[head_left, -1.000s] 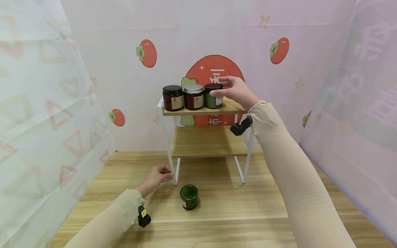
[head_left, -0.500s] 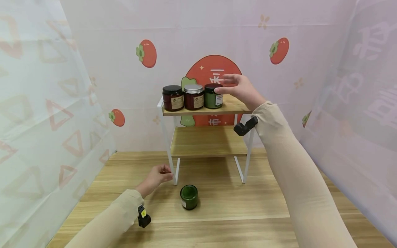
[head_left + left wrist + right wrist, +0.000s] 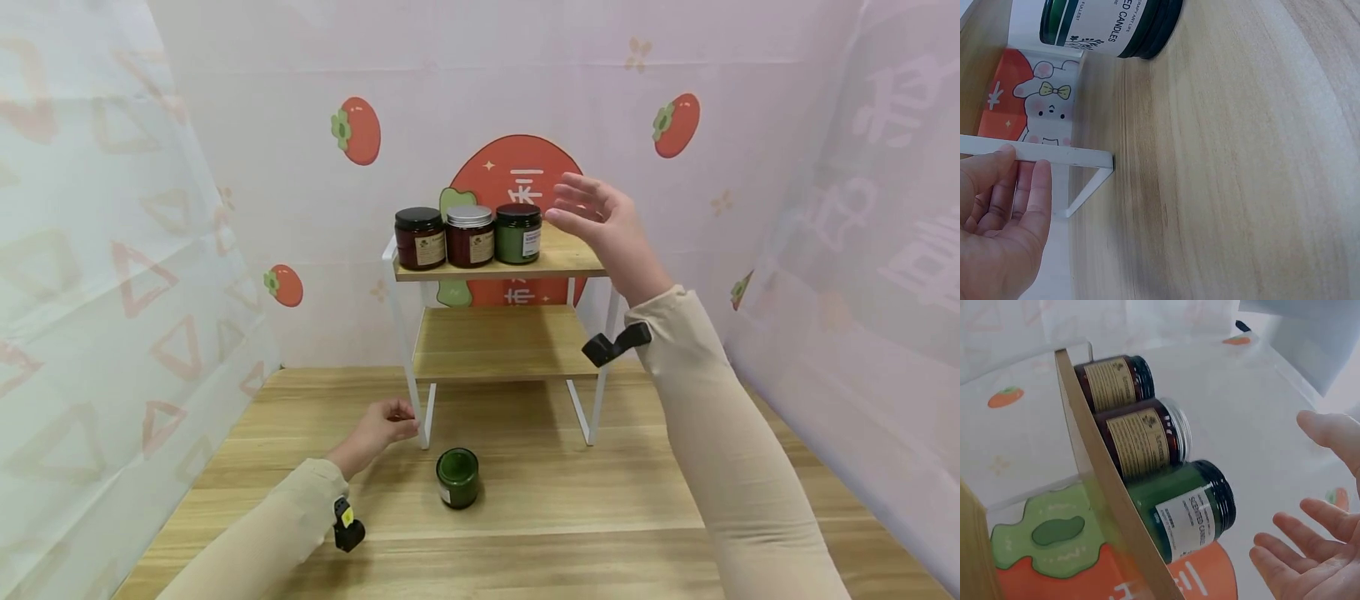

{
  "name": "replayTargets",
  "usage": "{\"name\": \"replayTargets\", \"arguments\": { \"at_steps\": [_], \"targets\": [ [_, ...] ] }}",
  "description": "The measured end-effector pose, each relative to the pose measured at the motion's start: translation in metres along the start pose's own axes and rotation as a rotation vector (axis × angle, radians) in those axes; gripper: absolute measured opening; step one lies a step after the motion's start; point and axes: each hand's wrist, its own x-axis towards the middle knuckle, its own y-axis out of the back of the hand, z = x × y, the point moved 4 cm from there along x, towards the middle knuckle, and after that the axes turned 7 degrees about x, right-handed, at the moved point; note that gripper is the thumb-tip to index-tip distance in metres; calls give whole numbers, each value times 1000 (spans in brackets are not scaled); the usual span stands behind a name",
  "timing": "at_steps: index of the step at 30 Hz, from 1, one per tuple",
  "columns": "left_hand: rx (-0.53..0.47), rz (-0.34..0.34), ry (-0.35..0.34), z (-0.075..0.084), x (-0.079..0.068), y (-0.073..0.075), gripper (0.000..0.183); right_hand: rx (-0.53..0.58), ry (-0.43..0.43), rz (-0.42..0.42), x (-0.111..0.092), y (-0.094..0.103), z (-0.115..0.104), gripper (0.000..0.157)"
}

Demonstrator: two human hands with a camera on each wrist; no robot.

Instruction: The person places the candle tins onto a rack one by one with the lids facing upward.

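Note:
On the top board of a two-tier shelf [image 3: 465,272] three candle jars stand in a row. Leftmost is a dark red candle jar with a black lid [image 3: 420,240], then a red one with a silver lid [image 3: 469,237]. A green candle jar with a dark lid [image 3: 517,235] is at the right, labelled "scented candle". My right hand [image 3: 611,229], fingers spread and holding nothing, hovers just right of it. My left hand [image 3: 382,427] pinches the shelf's white front-left leg [image 3: 1054,154] between thumb and fingers. A lidless green candle jar [image 3: 457,479] stands on the table before the shelf.
The shelf's lower board [image 3: 502,343] sits between the white metal legs. A wooden table [image 3: 585,517] lies beneath everything. Printed cloth walls [image 3: 465,92] enclose the back and both sides.
My right hand has left the lid of the green jar on the shelf and drawn back to the right, its fingers spreading. My left hand stays at the leg.

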Motion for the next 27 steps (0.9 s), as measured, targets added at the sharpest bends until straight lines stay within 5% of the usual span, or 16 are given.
{"name": "replayTargets", "arguments": {
  "at_steps": [6, 14, 27],
  "targets": [
    [-4, -2, 1, 0, -1, 0, 19, 44, 107, -127, -26, -13, -1, 57],
    [-7, -3, 12, 2, -1, -1, 15, 106, 85, -304, -57, -35, 16, 59],
    [-6, -3, 7, 3, -1, -1, 15, 201, 65, -367, -97, -66, 80, 60]
  ]
}}
